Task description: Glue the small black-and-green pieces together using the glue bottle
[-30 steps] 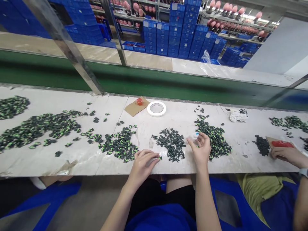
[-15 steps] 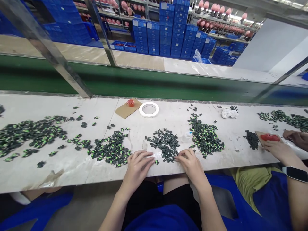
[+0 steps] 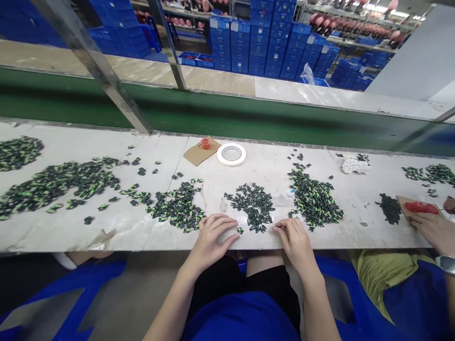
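Observation:
My left hand [image 3: 216, 235] rests at the table's front edge, thumb and index finger apart, with nothing visible between them. Just right of its fingertips lies one small black-and-green piece [image 3: 240, 230]. Thumb and index finger of my right hand [image 3: 294, 237] are pinched together; whatever they hold is too small to make out. Between and beyond both hands spreads a pile of small dark rod-shaped pieces [image 3: 254, 201]. A heap of black-and-green pieces [image 3: 179, 208] lies left of my left hand, and another heap of black-and-green pieces [image 3: 316, 201] beyond my right hand.
A white tape roll [image 3: 231, 155] and a red cup [image 3: 205, 143] on cardboard [image 3: 194, 155] sit further back. More piles [image 3: 67, 177] cover the table's left. A co-worker's hand [image 3: 432, 227] touches red material [image 3: 422, 207] at right. A metal post [image 3: 103, 76] rises at left.
The view has shifted, so the table's things appear further right. My right hand's pinched fingers have drawn slightly away from the pile of rods. My left thumb and index finger have spread apart.

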`<move>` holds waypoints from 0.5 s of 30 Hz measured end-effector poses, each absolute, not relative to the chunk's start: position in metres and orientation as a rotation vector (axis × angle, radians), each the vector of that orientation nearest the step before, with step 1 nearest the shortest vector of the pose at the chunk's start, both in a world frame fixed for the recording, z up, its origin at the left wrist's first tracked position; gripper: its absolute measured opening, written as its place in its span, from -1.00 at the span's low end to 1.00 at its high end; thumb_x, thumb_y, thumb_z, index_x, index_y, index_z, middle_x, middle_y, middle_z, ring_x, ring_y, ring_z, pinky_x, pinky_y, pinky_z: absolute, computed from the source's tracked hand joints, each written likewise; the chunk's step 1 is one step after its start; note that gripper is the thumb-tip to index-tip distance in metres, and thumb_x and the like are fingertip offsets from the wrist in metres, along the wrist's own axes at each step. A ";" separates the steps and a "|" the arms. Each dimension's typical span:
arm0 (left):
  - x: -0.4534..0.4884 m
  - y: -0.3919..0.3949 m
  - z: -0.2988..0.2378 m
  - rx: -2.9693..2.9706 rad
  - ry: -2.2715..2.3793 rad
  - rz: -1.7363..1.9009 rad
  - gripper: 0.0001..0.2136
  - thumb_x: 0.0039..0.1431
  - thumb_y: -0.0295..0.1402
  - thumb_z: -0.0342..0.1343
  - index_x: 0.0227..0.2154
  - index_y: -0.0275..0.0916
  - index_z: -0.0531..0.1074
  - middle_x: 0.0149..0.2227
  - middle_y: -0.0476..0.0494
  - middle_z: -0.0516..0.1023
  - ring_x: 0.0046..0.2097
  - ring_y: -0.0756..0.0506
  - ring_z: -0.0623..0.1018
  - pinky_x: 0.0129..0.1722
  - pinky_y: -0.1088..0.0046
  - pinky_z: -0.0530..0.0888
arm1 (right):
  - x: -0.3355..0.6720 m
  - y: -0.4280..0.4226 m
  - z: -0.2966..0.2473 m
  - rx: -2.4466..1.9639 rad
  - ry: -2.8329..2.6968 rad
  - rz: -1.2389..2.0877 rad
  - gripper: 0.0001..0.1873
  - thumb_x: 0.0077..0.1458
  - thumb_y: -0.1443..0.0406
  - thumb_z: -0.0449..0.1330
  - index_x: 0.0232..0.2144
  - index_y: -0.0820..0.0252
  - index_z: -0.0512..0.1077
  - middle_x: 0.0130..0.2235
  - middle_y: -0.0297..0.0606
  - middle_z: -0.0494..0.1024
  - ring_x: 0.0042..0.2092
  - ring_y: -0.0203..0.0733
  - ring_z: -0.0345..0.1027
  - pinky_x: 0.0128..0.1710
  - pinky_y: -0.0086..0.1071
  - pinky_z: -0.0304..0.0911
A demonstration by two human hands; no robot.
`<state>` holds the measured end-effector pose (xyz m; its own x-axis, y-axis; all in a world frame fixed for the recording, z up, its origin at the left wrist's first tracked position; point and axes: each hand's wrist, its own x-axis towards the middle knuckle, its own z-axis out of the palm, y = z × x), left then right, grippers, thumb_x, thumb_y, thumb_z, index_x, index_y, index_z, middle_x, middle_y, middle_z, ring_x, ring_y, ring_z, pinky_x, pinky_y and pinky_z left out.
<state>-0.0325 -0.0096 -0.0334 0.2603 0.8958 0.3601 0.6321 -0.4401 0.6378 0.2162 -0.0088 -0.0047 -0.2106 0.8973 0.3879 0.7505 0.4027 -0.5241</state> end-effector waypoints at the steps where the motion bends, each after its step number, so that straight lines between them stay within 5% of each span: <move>1: -0.033 -0.010 -0.033 2.173 1.375 0.962 -0.84 0.21 -0.26 0.14 -0.17 -0.09 0.50 -0.13 -0.11 0.62 0.00 -0.20 0.47 0.01 0.15 0.21 | 0.216 -0.010 -0.004 -1.387 -1.967 0.326 -0.84 0.28 0.27 0.06 -0.27 0.15 0.43 -0.35 -0.21 0.50 -0.28 -0.12 0.37 -0.30 -0.28 0.33; 9: -0.026 -0.009 -0.030 2.197 1.402 0.847 -0.83 0.25 -0.37 0.09 -0.14 -0.06 0.50 -0.13 -0.12 0.57 -0.01 -0.18 0.44 0.00 0.15 0.16 | 0.201 -0.025 -0.005 -1.453 -1.538 0.530 -0.85 0.14 0.20 0.24 -0.39 0.09 0.58 -0.38 -0.25 0.51 -0.32 -0.17 0.41 -0.36 -0.33 0.34; 15: -0.023 -0.007 -0.030 2.112 1.406 0.902 -0.90 0.21 -0.41 0.12 -0.32 -0.10 0.53 -0.22 -0.06 0.62 -0.07 -0.16 0.48 -0.05 0.21 0.17 | 0.177 -0.027 -0.008 -1.426 -1.335 0.723 -0.87 0.07 0.20 0.28 -0.39 0.08 0.62 -0.39 -0.26 0.58 -0.33 -0.16 0.46 -0.35 -0.33 0.38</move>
